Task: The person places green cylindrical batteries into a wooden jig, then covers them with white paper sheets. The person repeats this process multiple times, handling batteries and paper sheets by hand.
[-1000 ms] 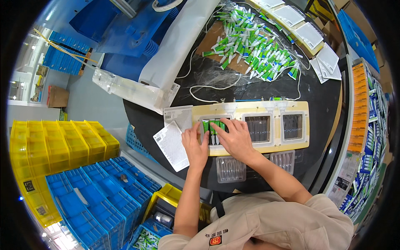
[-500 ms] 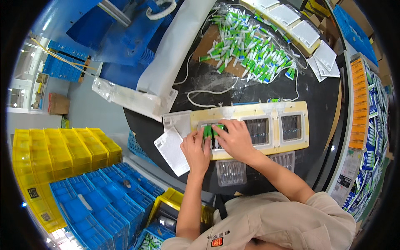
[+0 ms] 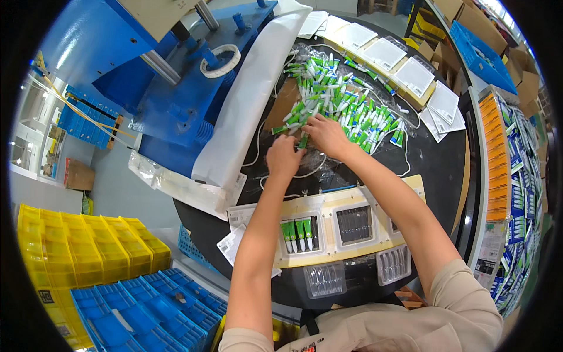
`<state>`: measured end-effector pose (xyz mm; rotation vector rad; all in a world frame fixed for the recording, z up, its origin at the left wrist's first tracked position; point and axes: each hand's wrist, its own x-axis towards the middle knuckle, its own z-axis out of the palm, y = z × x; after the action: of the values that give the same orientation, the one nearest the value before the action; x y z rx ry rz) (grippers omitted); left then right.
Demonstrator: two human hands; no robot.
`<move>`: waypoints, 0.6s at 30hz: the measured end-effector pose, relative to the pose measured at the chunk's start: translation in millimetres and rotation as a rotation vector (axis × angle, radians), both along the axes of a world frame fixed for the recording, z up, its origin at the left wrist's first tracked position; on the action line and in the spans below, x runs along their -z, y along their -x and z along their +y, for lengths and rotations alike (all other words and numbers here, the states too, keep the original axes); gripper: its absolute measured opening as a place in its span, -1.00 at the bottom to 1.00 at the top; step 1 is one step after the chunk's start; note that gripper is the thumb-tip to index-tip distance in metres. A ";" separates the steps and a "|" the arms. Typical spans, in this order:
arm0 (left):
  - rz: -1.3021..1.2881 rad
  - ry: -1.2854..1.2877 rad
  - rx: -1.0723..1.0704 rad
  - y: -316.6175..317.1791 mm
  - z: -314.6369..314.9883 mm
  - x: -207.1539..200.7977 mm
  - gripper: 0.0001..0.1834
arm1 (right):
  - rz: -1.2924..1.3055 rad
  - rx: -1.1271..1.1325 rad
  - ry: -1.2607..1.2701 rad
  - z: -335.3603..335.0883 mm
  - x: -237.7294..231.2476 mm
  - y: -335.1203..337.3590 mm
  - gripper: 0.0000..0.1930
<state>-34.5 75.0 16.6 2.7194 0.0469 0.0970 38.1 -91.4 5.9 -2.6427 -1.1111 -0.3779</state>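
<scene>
At the near left edge of a loose pile of green and white squeeze tubes [image 3: 352, 105], both my hands reach in with fingers bent. My left hand [image 3: 284, 156] pinches the end of a green tube [image 3: 303, 141]. Close beside it, my right hand [image 3: 326, 136] has its fingertips closed on a tube at the pile's edge, partly hidden by the fingers. Nearer to me lies a long cream fixture [image 3: 328, 254] with framed windows. Several green tubes [image 3: 300, 227] lie side by side in its left window; dark slots show in the middle window [image 3: 354, 225]. My right forearm covers part of its right end.
Clear plastic blister trays [image 3: 324, 280] lie before the fixture. White cards [image 3: 444, 105] rest at the far right, beside another cream fixture [image 3: 404, 88]. A blue machine [image 3: 170, 111] stands left. Yellow crates [image 3: 88, 246] and blue crates [image 3: 146, 305] are stacked lower left. A white cord [image 3: 316, 167] crosses the table.
Both hands have left the fixture's left window and moved away from me to the tube pile. The tubes in that window are now uncovered. The whole view has shifted.
</scene>
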 end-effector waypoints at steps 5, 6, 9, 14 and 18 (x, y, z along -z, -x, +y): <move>-0.307 0.368 -0.199 133.3 22.6 -27.3 -0.77 | -0.101 -0.241 0.111 2.7 12.1 -2.1 -0.74; -0.271 0.302 -0.198 173.7 18.2 -32.1 -0.75 | -0.129 -0.308 0.115 3.8 13.3 -2.2 -0.79; -0.165 0.203 -0.088 260.0 6.0 -31.6 -0.47 | -0.105 -0.346 0.158 2.1 6.9 4.7 -0.76; 0.081 0.036 0.050 278.7 4.1 -6.4 -0.16 | 0.056 -0.123 -0.228 -37.2 -31.8 87.1 -0.65; 0.105 -0.049 0.086 271.7 -0.4 1.8 -0.19 | 0.198 -0.085 -0.423 -65.4 -34.8 210.7 -0.74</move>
<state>-306.2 74.7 14.8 2.7689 -0.0422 -0.0712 -172.7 -156.8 40.7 -2.2028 -0.9544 -0.2888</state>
